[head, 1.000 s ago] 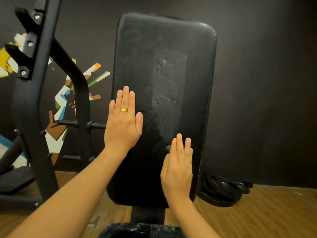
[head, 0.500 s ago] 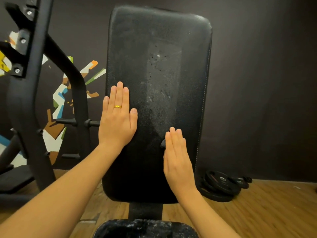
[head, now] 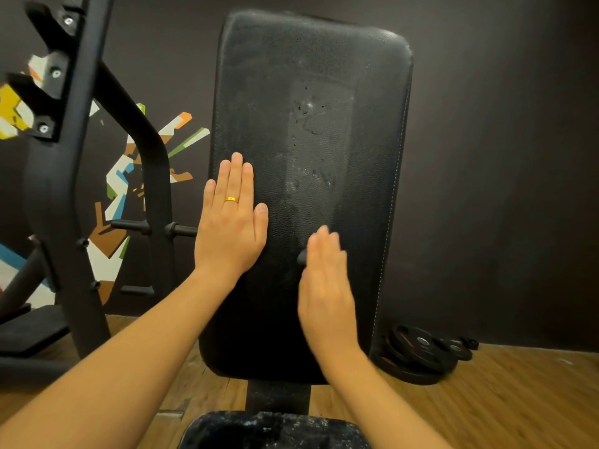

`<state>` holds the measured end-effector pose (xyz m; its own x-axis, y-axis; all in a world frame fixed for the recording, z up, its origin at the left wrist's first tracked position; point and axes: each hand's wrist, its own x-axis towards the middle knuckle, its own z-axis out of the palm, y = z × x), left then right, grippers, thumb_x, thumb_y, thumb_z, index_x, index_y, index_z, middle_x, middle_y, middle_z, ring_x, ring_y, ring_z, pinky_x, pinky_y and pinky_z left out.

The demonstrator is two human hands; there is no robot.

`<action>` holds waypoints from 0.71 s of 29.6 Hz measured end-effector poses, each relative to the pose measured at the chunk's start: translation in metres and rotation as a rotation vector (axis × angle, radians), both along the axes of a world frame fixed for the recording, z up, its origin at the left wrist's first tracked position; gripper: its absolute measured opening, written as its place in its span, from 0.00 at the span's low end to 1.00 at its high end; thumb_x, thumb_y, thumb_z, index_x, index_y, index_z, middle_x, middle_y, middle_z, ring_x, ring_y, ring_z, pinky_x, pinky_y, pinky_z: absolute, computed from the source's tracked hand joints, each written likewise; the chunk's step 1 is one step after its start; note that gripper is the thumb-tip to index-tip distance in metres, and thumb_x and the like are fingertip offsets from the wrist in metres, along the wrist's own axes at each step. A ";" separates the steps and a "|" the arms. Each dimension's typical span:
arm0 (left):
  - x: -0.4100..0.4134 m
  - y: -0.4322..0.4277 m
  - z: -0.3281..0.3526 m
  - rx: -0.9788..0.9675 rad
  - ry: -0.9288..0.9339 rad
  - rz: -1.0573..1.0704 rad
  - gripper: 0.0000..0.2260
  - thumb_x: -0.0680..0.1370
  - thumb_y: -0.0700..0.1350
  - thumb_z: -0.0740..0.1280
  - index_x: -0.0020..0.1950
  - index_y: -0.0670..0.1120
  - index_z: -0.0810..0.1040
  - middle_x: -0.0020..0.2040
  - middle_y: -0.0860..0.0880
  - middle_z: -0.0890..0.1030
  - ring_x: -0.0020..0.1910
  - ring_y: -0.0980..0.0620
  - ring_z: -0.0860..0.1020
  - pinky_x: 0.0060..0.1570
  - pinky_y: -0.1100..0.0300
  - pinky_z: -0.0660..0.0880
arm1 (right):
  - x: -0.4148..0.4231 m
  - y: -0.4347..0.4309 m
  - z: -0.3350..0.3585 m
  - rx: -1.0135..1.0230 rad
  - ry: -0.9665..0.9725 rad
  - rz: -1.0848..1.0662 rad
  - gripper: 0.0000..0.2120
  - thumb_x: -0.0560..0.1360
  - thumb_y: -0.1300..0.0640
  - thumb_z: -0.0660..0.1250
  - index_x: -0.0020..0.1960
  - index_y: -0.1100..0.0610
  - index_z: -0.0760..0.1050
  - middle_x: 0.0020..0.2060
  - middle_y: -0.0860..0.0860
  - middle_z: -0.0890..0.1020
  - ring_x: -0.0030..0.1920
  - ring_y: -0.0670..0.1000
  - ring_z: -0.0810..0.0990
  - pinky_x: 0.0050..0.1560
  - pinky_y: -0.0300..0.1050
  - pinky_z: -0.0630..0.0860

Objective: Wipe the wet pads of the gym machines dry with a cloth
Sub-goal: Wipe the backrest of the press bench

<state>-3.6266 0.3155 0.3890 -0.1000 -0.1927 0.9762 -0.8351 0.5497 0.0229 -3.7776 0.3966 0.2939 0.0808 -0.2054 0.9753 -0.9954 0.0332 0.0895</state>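
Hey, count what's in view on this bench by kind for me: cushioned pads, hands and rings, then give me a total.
Pads: 2, the upright black leather backrest pad and the black seat pad at the bottom edge
Hands: 2, the left hand and the right hand, both flat against the backrest pad
Rings: 1, the gold ring on the left hand
Total: 5
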 end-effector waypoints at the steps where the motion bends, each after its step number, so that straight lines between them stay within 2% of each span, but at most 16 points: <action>1: 0.001 0.000 0.000 0.004 -0.002 -0.003 0.28 0.84 0.51 0.50 0.82 0.39 0.52 0.83 0.41 0.49 0.82 0.43 0.48 0.79 0.47 0.47 | 0.002 0.003 -0.018 0.051 0.073 0.007 0.30 0.81 0.67 0.61 0.81 0.65 0.54 0.80 0.62 0.58 0.81 0.60 0.53 0.80 0.56 0.57; 3: 0.001 0.000 -0.001 0.006 -0.004 -0.011 0.28 0.84 0.51 0.50 0.82 0.40 0.51 0.83 0.42 0.49 0.82 0.44 0.48 0.79 0.47 0.47 | -0.004 0.007 -0.031 0.101 0.189 0.010 0.32 0.79 0.68 0.64 0.80 0.65 0.57 0.80 0.61 0.59 0.81 0.60 0.55 0.79 0.55 0.58; 6: 0.000 0.001 -0.001 0.004 -0.004 -0.018 0.28 0.84 0.50 0.50 0.82 0.39 0.52 0.83 0.41 0.50 0.82 0.43 0.49 0.79 0.46 0.49 | -0.015 0.005 0.002 0.054 0.201 -0.007 0.30 0.79 0.70 0.60 0.79 0.66 0.58 0.79 0.63 0.61 0.80 0.61 0.57 0.79 0.56 0.58; 10: -0.001 -0.001 0.000 0.008 -0.001 -0.021 0.29 0.84 0.51 0.50 0.82 0.40 0.51 0.83 0.42 0.49 0.82 0.44 0.48 0.79 0.47 0.47 | -0.023 -0.005 0.083 -0.096 -0.109 -0.075 0.26 0.82 0.68 0.57 0.79 0.67 0.57 0.78 0.63 0.62 0.80 0.62 0.58 0.79 0.57 0.59; 13: 0.000 -0.003 -0.001 0.022 -0.006 -0.022 0.28 0.85 0.51 0.49 0.83 0.40 0.51 0.83 0.42 0.48 0.82 0.44 0.47 0.79 0.48 0.46 | -0.017 -0.012 0.092 -0.149 -0.229 -0.056 0.26 0.84 0.65 0.56 0.80 0.67 0.53 0.79 0.63 0.59 0.80 0.61 0.55 0.80 0.56 0.55; 16: 0.002 -0.003 -0.001 0.017 -0.009 -0.016 0.29 0.84 0.51 0.49 0.82 0.40 0.51 0.83 0.41 0.49 0.82 0.43 0.48 0.79 0.46 0.48 | 0.004 -0.010 0.042 -0.044 -0.033 -0.031 0.27 0.83 0.64 0.55 0.81 0.66 0.52 0.80 0.64 0.57 0.81 0.61 0.52 0.80 0.58 0.55; 18: 0.002 -0.002 -0.001 0.001 -0.009 -0.013 0.29 0.84 0.51 0.50 0.82 0.39 0.52 0.83 0.41 0.50 0.82 0.43 0.49 0.79 0.45 0.50 | 0.005 -0.004 0.014 0.058 0.102 0.010 0.30 0.82 0.65 0.60 0.81 0.65 0.53 0.80 0.62 0.57 0.81 0.60 0.52 0.80 0.58 0.55; 21: 0.001 -0.001 -0.002 0.003 -0.007 -0.028 0.29 0.84 0.50 0.50 0.82 0.39 0.52 0.83 0.41 0.50 0.82 0.43 0.49 0.79 0.44 0.51 | -0.014 0.002 0.017 0.101 0.255 0.003 0.31 0.80 0.67 0.63 0.80 0.64 0.56 0.80 0.61 0.59 0.81 0.59 0.54 0.80 0.55 0.54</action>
